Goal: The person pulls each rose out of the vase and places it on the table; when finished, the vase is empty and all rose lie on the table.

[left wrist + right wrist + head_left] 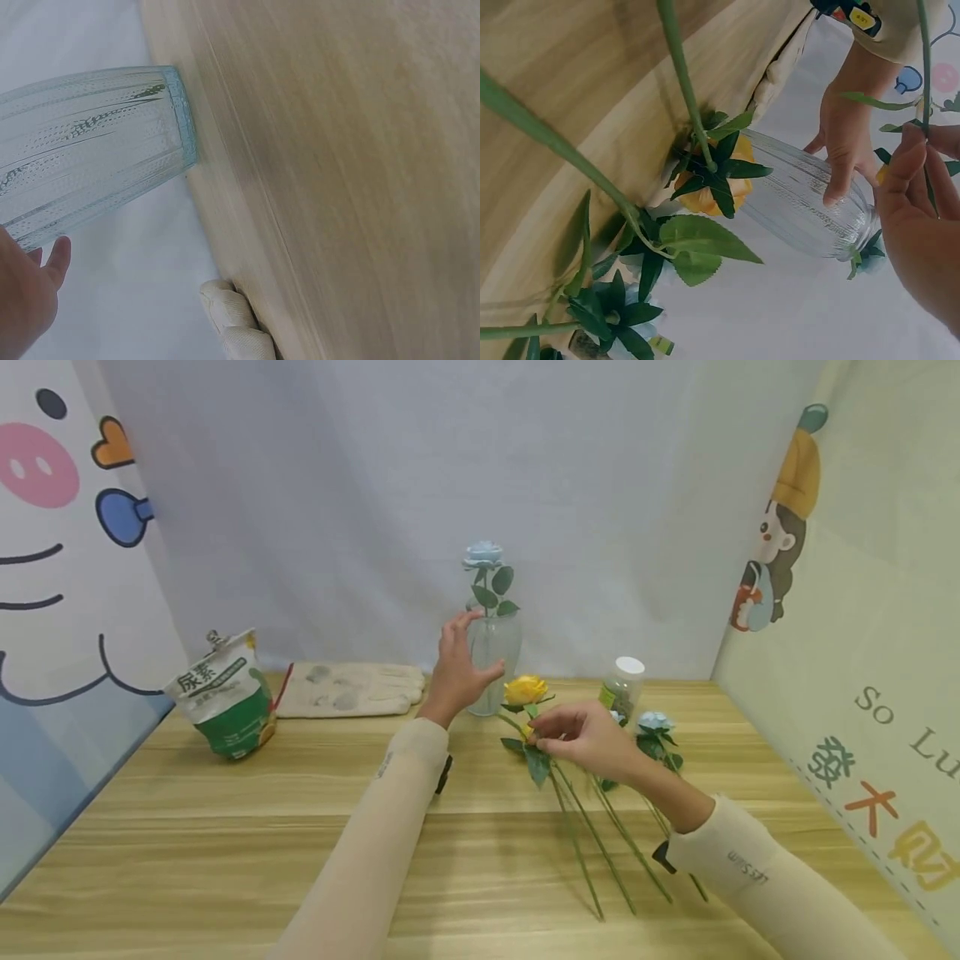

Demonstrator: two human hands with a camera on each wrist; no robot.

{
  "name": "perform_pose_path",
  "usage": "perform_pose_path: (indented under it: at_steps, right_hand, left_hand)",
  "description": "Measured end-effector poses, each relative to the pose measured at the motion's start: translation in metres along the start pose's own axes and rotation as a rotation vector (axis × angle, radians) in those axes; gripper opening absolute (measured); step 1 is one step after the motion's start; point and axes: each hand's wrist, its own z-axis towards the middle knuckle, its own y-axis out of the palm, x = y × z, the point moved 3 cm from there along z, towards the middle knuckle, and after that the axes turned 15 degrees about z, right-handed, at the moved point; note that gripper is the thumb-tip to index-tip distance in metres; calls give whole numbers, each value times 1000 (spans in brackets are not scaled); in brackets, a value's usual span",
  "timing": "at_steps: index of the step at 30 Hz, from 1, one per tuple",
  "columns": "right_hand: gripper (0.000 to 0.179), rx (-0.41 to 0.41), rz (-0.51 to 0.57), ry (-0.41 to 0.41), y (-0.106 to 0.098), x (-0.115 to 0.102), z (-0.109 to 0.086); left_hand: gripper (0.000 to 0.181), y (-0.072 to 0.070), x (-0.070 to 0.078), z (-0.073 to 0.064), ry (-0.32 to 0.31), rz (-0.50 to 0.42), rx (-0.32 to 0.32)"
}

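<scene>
A clear glass vase (504, 647) stands at the back of the table with a light blue rose (483, 555) upright in it. My left hand (459, 672) is at the vase's left side, fingers spread and fairly straight near its rim, thumb in front of the glass. Thumb and fingertips of my right hand (588, 739) pinch the green stem (927, 75) of a yellow rose, whose bloom is mostly hidden behind the fingers. Another yellow rose (526, 689) lies on the table just in front of the vase.
Right of the yellow roses lie light blue roses (655, 722), stems toward me. Behind them stands a jar with a white lid (630, 667). Off-white work gloves (345, 690) and a clipped green-and-white bag (228, 702) are at the left back. A grey cloth (337, 510) hangs behind the table.
</scene>
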Motion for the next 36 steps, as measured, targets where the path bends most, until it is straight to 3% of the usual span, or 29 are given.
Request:
perform_pose_path:
  at_steps: [11,21,36]
  right_hand:
    - [31,-93,94,160,3,18,-4]
    - [35,-127,34,317,3,39,-6]
    - [36,-175,25,368,7,58,-5]
  left_hand:
    - [82,0,1,0,14,-2,18]
    - [81,0,2,0,21,3,29]
    - [81,1,1,0,34,-9,35]
